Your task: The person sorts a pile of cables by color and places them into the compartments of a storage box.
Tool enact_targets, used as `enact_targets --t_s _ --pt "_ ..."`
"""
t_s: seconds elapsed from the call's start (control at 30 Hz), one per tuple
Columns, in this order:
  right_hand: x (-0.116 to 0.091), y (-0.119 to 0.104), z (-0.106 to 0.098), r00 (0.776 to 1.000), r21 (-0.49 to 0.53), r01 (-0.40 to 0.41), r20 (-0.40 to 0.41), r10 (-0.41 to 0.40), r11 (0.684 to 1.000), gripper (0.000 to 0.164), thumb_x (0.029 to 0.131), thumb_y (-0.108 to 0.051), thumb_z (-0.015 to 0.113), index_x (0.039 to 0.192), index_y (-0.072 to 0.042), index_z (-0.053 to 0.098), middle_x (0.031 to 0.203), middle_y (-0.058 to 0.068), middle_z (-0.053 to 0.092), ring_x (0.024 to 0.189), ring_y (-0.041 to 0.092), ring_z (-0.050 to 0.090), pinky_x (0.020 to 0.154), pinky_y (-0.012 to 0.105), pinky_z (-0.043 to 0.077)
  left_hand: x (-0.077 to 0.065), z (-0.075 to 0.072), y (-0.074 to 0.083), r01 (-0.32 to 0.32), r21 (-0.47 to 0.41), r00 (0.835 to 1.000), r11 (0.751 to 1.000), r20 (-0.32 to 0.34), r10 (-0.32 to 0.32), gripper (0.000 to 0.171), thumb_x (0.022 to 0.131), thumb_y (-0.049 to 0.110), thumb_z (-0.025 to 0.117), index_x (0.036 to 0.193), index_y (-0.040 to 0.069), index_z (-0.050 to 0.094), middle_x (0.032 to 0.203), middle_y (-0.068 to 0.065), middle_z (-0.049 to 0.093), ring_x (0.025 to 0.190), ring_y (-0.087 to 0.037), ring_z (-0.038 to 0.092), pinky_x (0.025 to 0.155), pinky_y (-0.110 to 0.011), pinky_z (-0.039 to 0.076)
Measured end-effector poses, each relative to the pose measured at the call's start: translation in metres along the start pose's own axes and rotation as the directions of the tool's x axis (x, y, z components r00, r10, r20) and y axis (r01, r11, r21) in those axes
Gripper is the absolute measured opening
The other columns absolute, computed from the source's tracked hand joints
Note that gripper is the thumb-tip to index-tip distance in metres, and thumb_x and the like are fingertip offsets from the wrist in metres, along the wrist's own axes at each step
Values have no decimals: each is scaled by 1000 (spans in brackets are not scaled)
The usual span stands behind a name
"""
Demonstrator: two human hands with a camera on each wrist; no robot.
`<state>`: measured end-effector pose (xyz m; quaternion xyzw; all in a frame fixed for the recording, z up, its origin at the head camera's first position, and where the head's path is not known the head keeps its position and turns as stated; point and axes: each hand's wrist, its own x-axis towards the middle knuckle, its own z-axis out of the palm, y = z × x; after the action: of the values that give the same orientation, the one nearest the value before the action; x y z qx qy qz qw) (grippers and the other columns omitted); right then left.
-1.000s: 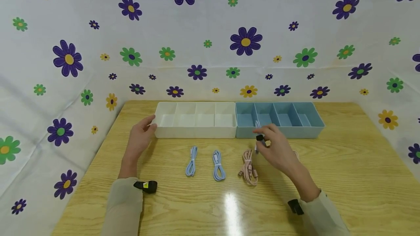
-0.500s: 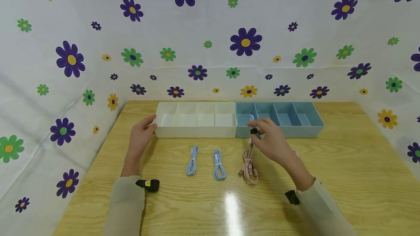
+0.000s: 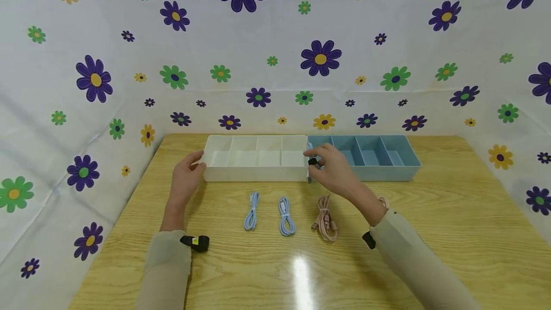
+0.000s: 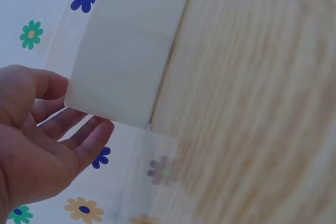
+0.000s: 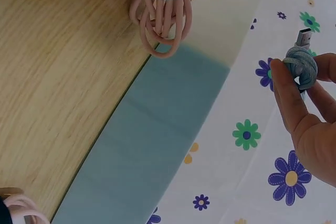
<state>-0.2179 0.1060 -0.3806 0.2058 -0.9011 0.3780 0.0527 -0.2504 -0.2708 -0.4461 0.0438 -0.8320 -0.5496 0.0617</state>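
Observation:
My right hand (image 3: 335,169) pinches a coiled pale blue-grey USB cable (image 5: 301,67) between thumb and fingers, its metal plug (image 5: 304,36) sticking out. In the head view the cable hangs at the joint between the white divided box (image 3: 256,174) and the blue divided box (image 3: 374,174), with a dark band around it. At the white box's left end is my left hand (image 3: 185,178), its relaxed fingers touching the end wall and its thumb at the corner in the left wrist view. The compartments' insides show nothing, except where my right hand hides the leftmost blue one.
Two light blue coiled cables, a left one (image 3: 251,211) and a right one (image 3: 286,217), lie before the white box. Right of them is a pink cable bundle (image 3: 325,219). Another pink cable (image 3: 383,201) is mostly hidden by my right forearm. A flowered cloth (image 3: 275,75) hangs behind.
My right hand has carried the held cable leftward and slightly away from me, from before the blue box to the boxes' joint. The left hand stays at the white box's end.

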Motion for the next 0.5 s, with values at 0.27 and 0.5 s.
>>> enact_targets --t_s 0.27,0.5 --pt "25 -6 9 995 82 -91 47 87 992 37 92 -9 59 128 -3 65 131 19 54 83 24 61 58 30 42 2 0 0 -61 113 996 992 -51 67 43 99 9 51 141 2 55 146 -19 50 127 -38 53 99 -47 46" --pt "42 -8 19 990 142 -133 64 125 981 40 92 -8 56 131 -1 62 128 19 52 87 26 65 61 30 46 4 -2 -5 -83 121 996 989 -17 85 40 100 10 52 138 -3 56 145 -19 52 127 -37 51 105 -48 42"
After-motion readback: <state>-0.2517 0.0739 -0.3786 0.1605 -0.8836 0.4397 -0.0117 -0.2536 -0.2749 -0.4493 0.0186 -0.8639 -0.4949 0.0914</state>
